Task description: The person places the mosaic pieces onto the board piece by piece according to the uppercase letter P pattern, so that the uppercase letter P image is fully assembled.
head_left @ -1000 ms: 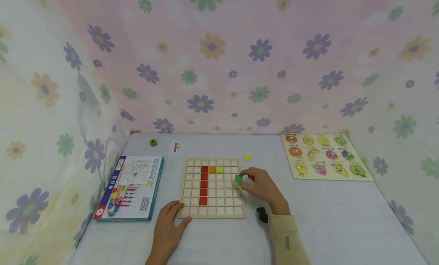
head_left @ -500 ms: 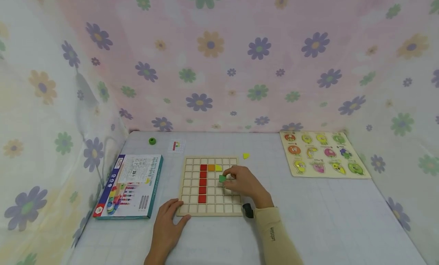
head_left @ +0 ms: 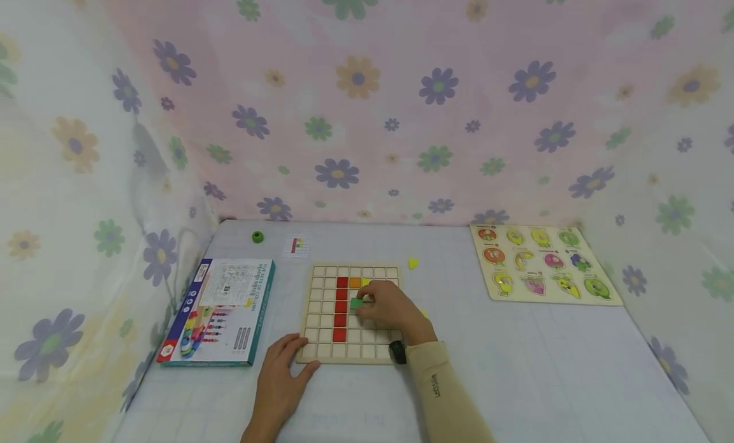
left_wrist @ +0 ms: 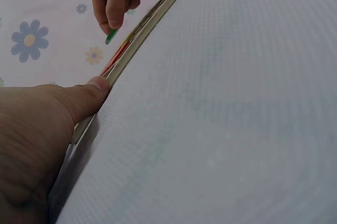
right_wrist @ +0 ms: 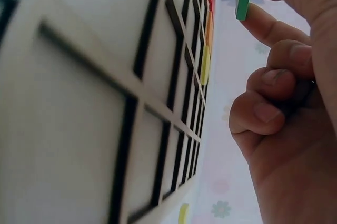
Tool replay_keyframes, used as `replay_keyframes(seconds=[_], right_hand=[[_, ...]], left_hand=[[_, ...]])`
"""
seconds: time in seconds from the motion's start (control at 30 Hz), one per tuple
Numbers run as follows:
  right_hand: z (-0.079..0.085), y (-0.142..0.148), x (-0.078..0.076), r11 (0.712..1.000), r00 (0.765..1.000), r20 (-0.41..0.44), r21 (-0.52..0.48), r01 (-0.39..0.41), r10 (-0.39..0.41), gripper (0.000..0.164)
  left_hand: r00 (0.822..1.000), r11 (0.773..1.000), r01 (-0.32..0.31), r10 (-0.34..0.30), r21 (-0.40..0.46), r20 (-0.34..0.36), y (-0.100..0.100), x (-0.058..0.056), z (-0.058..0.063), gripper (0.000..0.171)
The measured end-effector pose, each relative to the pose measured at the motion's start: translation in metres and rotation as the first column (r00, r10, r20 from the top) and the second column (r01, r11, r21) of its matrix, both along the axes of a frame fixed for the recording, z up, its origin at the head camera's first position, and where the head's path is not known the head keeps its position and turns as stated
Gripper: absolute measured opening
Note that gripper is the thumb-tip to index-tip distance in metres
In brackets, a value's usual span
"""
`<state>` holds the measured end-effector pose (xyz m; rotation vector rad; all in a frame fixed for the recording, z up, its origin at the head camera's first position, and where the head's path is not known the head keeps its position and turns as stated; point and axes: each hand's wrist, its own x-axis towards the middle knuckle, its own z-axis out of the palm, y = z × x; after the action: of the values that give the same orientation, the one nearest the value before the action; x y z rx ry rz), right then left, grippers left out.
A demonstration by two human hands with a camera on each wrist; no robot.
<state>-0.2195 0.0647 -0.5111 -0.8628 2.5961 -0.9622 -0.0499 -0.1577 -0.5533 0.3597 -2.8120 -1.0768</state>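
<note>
A wooden grid board (head_left: 318, 350) lies on the table with a column of red square tiles (head_left: 341, 320) in it. An orange tile (head_left: 355, 282) and a partly hidden yellow tile (head_left: 366, 282) continue the top row to the right. My right hand (head_left: 392, 309) pinches a green square tile (right_wrist: 243, 3) between thumb and index finger. In the head view it overlaps the cells below the orange tile; both wrist views show a gap between tile and board. My left hand (head_left: 281, 376) touches the board's near left corner, its thumb (left_wrist: 87, 98) against the front edge.
A boxed toy set (head_left: 229, 315) lies left of the board. Behind the board are a green bead (head_left: 257, 237), a small pattern card (head_left: 297, 245) and a yellow piece (head_left: 413, 263). A fruit puzzle board (head_left: 545, 264) lies at the back right.
My right hand has carried the green tile leftward from the board's right edge to over its middle, near the red column. My left hand has stayed at the corner.
</note>
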Motion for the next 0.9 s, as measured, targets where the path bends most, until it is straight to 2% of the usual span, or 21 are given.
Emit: replay_keyframes(seconds=[0.27, 0.47, 0.57, 0.9], right_hand=[[-0.004, -0.007, -0.003, 0.995, 1.000, -0.024, 0.099, -0.008, 0.010, 0.019], [-0.007, -0.011, -0.002, 0.987, 0.998, 0.052, 0.156, 0.035, -0.043, 0.024], [-0.009, -0.012, -0.001, 0.985, 0.996, 0.070, 0.169, 0.042, -0.054, 0.026], [-0.012, -0.014, -0.003, 0.984, 0.998, 0.020, 0.168, 0.052, -0.056, 0.024]], left_hand=[[1.000, 1.000, 0.011, -0.010, 0.011, -0.008, -0.001, 0.001, 0.000, 0.052], [1.000, 1.000, 0.010, -0.010, 0.020, 0.020, 0.000, 0.002, 0.001, 0.052], [0.999, 1.000, 0.004, -0.005, 0.017, 0.035, 0.000, 0.002, 0.001, 0.052], [1.000, 1.000, 0.009, -0.009, 0.008, 0.025, 0.000, 0.001, 0.002, 0.053]])
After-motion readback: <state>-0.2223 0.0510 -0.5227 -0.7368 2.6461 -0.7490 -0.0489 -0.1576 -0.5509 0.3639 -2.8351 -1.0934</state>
